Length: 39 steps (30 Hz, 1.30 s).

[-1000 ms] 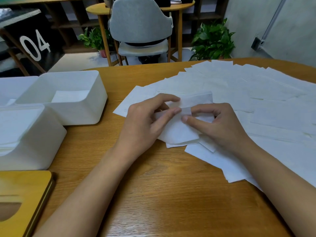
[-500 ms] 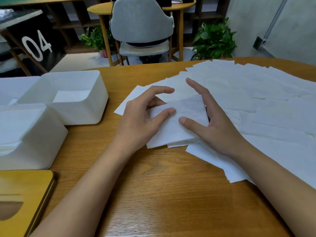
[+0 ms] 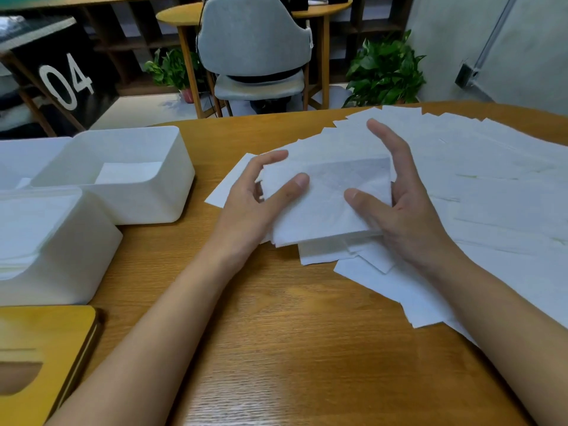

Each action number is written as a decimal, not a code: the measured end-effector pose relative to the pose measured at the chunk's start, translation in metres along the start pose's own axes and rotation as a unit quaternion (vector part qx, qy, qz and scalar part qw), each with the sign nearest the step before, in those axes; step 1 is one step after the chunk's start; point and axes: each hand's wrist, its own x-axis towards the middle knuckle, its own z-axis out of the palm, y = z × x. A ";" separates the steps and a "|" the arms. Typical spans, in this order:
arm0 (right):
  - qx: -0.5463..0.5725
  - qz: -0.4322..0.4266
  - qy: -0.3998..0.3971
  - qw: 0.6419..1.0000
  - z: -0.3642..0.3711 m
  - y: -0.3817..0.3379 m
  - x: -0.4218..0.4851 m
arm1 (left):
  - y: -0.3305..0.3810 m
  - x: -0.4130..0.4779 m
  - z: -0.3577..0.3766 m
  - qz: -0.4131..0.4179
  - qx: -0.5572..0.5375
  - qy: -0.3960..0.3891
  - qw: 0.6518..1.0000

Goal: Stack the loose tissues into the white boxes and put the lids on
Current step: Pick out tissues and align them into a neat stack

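Observation:
A small stack of white tissues (image 3: 325, 207) is lifted off the table between both hands. My left hand (image 3: 255, 198) grips its left edge, thumb on top and fingers underneath. My right hand (image 3: 396, 204) holds the right edge with the thumb pressed on top, the other fingers standing up behind it. Many loose tissues (image 3: 491, 186) lie spread over the right half of the wooden table. An open white box (image 3: 138, 192) at the left has one tissue on its bottom. A nearer white box (image 3: 61, 256) is filled with tissues.
A yellow wooden lid (image 3: 43, 348) with an oval slot lies at the near left corner. Another white box (image 3: 18, 158) sits at the far left. Beyond the table stand a grey chair (image 3: 255, 47) and potted plants (image 3: 384, 69).
The hands went from folding a tissue flat on the table to gathering it. The stack is now raised and tilted, with my right fingers lifted up behind it.

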 end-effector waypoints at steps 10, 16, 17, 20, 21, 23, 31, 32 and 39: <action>-0.037 0.036 -0.101 0.994 -0.008 -0.002 0.000 | 0.001 0.000 -0.004 0.007 -0.059 -0.020 0.998; -0.085 0.049 -0.037 0.995 -0.011 0.009 0.002 | -0.008 0.008 -0.010 0.041 -0.020 0.037 0.998; -0.093 0.050 -0.021 0.994 -0.012 0.010 0.003 | -0.014 0.012 -0.014 0.058 0.035 0.065 0.996; -0.115 0.050 0.037 0.991 -0.014 0.012 0.004 | -0.030 0.020 -0.024 0.077 0.223 0.077 0.969; -0.120 0.052 0.052 0.990 -0.014 0.012 0.005 | -0.034 0.021 -0.026 0.076 0.263 0.063 0.960; -0.127 0.056 0.067 0.988 -0.015 0.013 0.005 | -0.036 0.021 -0.026 0.077 0.304 0.037 0.949; -0.134 0.068 0.075 0.986 -0.013 0.013 0.005 | -0.046 0.028 -0.026 0.141 0.352 0.033 0.925; -0.133 0.068 0.075 0.986 -0.013 0.013 0.005 | -0.047 0.029 -0.026 0.154 0.354 0.034 0.922; -0.135 0.065 0.075 0.986 -0.014 0.016 0.006 | -0.050 0.033 -0.027 0.220 0.403 0.039 0.887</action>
